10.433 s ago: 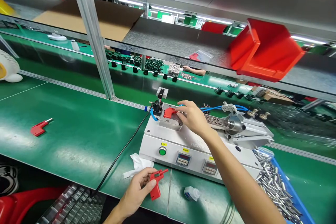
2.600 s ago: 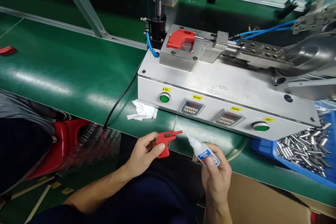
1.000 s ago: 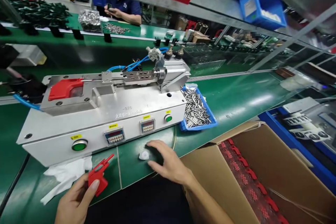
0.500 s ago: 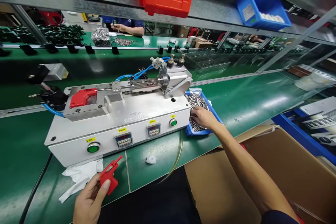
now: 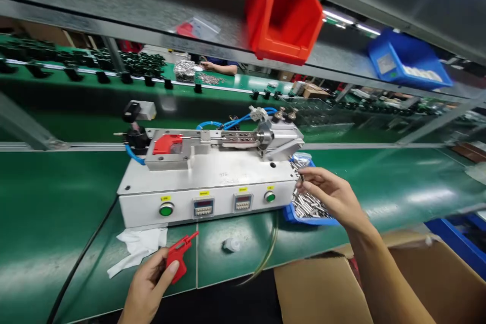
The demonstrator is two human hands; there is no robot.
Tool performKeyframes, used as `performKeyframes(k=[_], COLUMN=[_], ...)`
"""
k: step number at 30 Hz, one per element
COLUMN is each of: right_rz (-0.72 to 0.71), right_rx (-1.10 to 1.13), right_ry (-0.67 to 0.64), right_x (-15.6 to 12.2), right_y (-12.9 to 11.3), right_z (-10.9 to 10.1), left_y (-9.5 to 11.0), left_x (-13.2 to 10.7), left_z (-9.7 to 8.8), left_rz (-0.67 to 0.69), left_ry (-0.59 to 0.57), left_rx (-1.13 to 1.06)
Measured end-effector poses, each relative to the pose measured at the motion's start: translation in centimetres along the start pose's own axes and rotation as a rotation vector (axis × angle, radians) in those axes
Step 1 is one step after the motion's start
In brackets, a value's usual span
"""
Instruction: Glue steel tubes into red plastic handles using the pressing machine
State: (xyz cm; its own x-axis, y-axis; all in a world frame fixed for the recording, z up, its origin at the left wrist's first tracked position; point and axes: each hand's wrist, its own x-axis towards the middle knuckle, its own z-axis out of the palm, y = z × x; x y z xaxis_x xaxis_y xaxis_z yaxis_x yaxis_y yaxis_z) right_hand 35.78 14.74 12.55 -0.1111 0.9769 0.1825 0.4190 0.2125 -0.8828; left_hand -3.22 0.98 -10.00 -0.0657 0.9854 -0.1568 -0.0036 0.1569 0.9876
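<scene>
**Head view:** I look forward and down across the bench at both my hands.

**Change since the last frame:** my right hand (image 5: 330,195) has risen from among the tubes and now hangs just above the tray, and the whole scene sits further right in my view.

**Left hand:** clenched round a red plastic gun-shaped part (image 5: 177,258), near the bench edge, with the thumb across it.

**Right hand:** fingertips pinched on a thin metal tube (image 5: 301,177), just over the blue plastic tray (image 5: 304,219) heaped with more metal tubes (image 5: 307,205).

**Red part's place:** in my left hand, off the bench surface, just beyond the white cloth (image 5: 138,244).

**Machine:** a stainless steel bench machine (image 5: 208,207) stands far of my hands, with a second red part (image 5: 167,144) seated in its fixture at the left end and blue air hoses (image 5: 235,124) behind.

**Surface:** a green conveyor belt (image 5: 56,202) carries a small white plastic piece (image 5: 231,245), a clear tube (image 5: 272,248) and a black cable (image 5: 81,255).

**Near right:** an open cardboard box (image 5: 319,288) sits at the bench edge.

**Room:** a red bin (image 5: 283,15) and a blue bin (image 5: 408,63) sit on the overhead shelf, and a co-worker's hand (image 5: 208,65) rests at the far bench.
</scene>
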Motion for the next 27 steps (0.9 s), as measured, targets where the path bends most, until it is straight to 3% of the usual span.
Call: performKeyframes(k=[4, 9, 13, 16, 21, 27], right_rz=[-0.153, -0.548, -0.645, -0.637, -0.745, -0.766], right_rx=[-0.039, -0.215, -0.403, -0.547, -0.582, -0.669], right_ry=[-0.109, -0.183, -0.180, -0.196, -0.149, -0.142], right_x=[2.9, 10.5, 16.2, 17.7, 16.8, 16.4], right_y=[-2.4, -5.5, -6.7, -6.0, -4.4, -5.6], right_z=[4.6, 13.6, 18.9, 20.2, 19.8, 20.6], left_y=[0.7, 0.9, 0.3, 0.1, 0.9, 1.8], left_x=[0.3, 1.5, 1.8, 2.0, 2.0, 2.1], left_z=[1.7, 2.1, 1.7, 1.5, 1.5, 1.6], left_rz=[0.038, 0.120, 0.150, 0.165, 0.187, 0.199], left_ry=[0.012, 0.031, -0.020, -0.050, -0.051, -0.063], left_rx=[-0.045, -0.032, -0.013, 0.000, 0.029, 0.010])
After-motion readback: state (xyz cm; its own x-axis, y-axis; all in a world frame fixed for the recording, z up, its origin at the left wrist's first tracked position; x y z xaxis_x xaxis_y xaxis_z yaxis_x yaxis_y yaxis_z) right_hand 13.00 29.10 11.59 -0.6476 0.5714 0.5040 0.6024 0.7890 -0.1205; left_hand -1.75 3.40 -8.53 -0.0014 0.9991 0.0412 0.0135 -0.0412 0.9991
